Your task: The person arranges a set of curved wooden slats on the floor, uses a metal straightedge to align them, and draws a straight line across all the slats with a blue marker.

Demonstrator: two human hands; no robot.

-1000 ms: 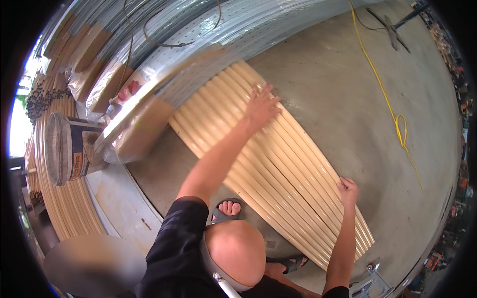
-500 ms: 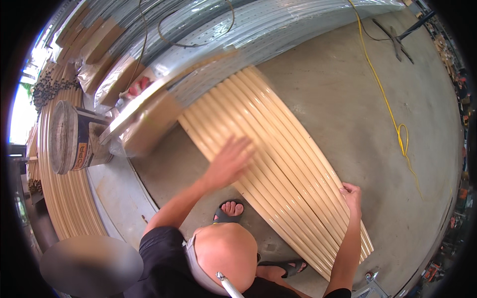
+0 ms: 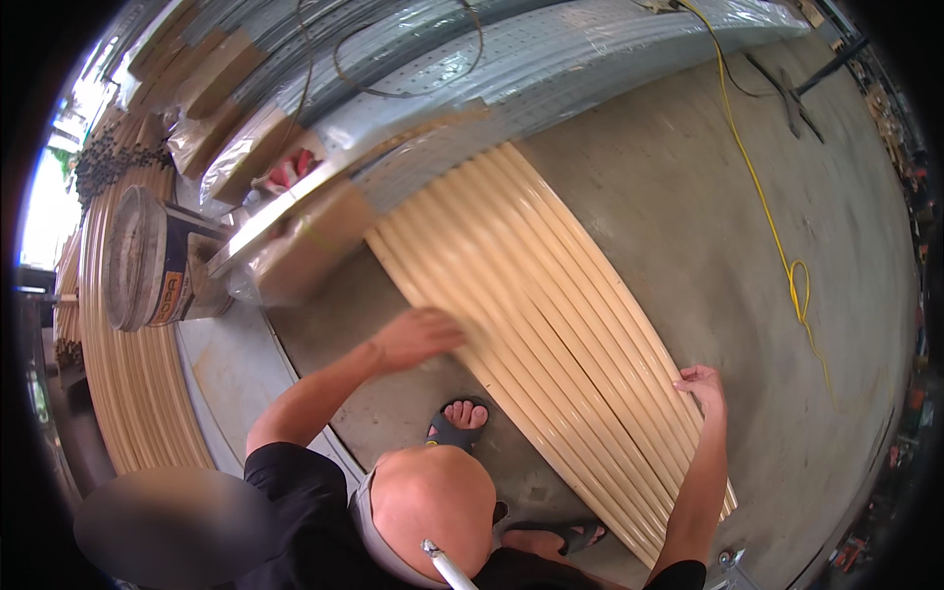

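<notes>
A wide row of glossy beige tubes (image 3: pixel 551 324) lies side by side, running from the far middle toward the near right. At the row's left edge is my left hand (image 3: pixel 421 336), slightly blurred, with its fingers stretched toward the tubes and nothing seen in them. Whether it touches them I cannot tell. My right hand (image 3: pixel 701 386) rests against the outermost tube on the right, fingertips on the edge, fingers extended rather than wrapped round it. My bent knee and sandaled feet are beside the row's left side.
Left stand a dirty bucket (image 3: pixel 138 258) and more long beige tubes (image 3: pixel 133 393). Plastic-wrapped perforated metal lengths (image 3: pixel 560 74) lie across the back, with cardboard-covered ends (image 3: pixel 315 241) near the row. A yellow cord (image 3: pixel 755 182) trails over the floor at right. A metal rod (image 3: pixel 444 563) pokes up near my knee.
My left hand has drawn back left and nearer from above the tubes to their left edge. My right hand stays at the outer edge, its fingers looser. The view has shifted slightly.
</notes>
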